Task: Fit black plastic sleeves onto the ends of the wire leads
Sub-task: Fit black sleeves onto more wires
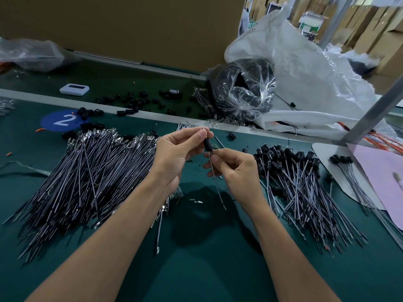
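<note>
Head view: left hand fingers pinch black sleeve; right hand fingers pinch wire lead, top hidden.

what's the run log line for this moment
step: sleeve fitting | left hand: grips black sleeve | right hand: pinches wire lead | bare leads left, sleeved leads right

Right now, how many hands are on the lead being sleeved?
2. The left hand pinches the top of the black sleeve; the right hand pinches the wire lead just below it. None hidden.
</note>
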